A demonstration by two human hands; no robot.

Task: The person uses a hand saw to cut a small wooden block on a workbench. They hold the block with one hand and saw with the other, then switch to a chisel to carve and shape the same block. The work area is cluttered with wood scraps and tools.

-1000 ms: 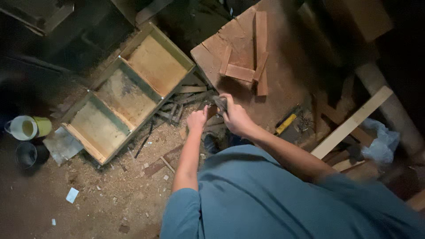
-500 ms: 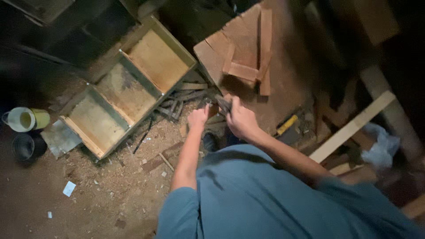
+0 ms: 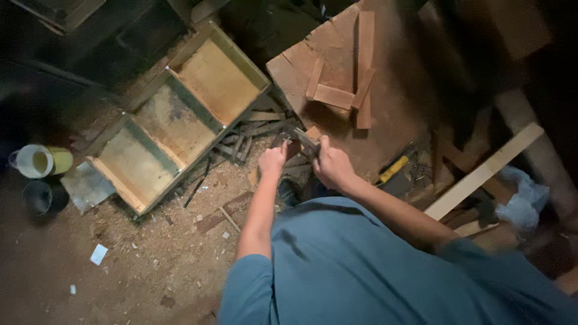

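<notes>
Wood, a small dark block point(image 3: 293, 148), sits between both hands just above the floor, in front of the person's knees. The left hand point(image 3: 273, 161) has its fingers curled shut on the block's near end, and the right hand point(image 3: 330, 167) is closed around a short grey metal tool point(image 3: 306, 142) whose tip rests against the block (whether it is a chisel or a hammer head is too blurred to tell). How far the work on the block has gone cannot be read: its surface is dark and shows no clear cut. Around it lie thin wood strips point(image 3: 244, 144) and sawdust. Beyond stand a long three-compartment wooden box point(image 3: 174, 120), a board with offcuts point(image 3: 337, 90), a yellow-handled tool point(image 3: 394, 170), a pale plank point(image 3: 484, 171) and a yellow cup point(image 3: 41, 161).
</notes>
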